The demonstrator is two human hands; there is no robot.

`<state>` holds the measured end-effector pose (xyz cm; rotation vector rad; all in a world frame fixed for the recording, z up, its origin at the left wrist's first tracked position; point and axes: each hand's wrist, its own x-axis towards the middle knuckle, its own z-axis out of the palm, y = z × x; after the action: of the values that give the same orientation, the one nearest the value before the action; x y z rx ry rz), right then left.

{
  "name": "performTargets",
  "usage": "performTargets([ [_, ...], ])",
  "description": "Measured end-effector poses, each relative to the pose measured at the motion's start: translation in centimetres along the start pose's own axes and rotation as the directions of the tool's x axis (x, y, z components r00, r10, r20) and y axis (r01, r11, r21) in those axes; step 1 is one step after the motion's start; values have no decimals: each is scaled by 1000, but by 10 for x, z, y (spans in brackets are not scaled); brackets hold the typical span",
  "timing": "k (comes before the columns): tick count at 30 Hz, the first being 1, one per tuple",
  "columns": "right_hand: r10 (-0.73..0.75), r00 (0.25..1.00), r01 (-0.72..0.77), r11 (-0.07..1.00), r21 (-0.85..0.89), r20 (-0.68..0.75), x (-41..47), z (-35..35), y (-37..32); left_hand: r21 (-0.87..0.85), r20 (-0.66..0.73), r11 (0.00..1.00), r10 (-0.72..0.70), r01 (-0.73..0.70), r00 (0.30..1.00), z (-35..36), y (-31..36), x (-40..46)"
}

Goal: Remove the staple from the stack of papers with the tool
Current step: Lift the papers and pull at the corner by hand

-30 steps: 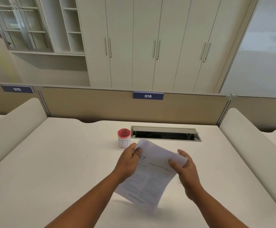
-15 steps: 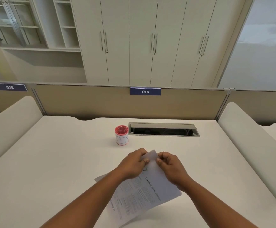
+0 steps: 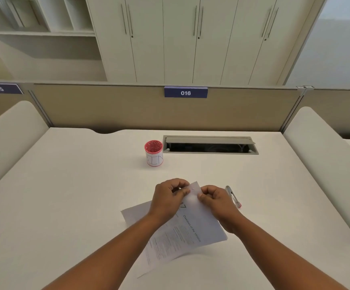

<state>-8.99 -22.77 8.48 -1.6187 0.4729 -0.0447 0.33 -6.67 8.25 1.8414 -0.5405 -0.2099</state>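
Left hand (image 3: 170,197) and right hand (image 3: 216,200) both pinch the far corner of the stack of papers (image 3: 182,231) lying on the white surface (image 3: 76,195). The tool (image 3: 232,196) lies just beside the right hand.

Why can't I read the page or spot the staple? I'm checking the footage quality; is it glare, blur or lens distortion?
Head view: bright overexposure washes out the papers' top corner between the left hand and right hand; body text is too small and soft, only the heading reads; the wide-angle lens bows the desk edges; soft shadow lies under the sheets.
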Motion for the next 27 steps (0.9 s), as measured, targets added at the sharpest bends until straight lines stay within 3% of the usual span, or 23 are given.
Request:
performTargets([
  [15,87,996,-89,988,130,18,20,3,11,9,14,997,-71,71,997,-3,-18,7],
  [24,30,1000,-31,982,185,7,19,-1,21,159,-3,979,129,-127,992,-1,-23,3],
  [27,-22,1000,25,994,104,-22,18,1,19,239,-7,954,188,-181,982,-1,-21,1],
])
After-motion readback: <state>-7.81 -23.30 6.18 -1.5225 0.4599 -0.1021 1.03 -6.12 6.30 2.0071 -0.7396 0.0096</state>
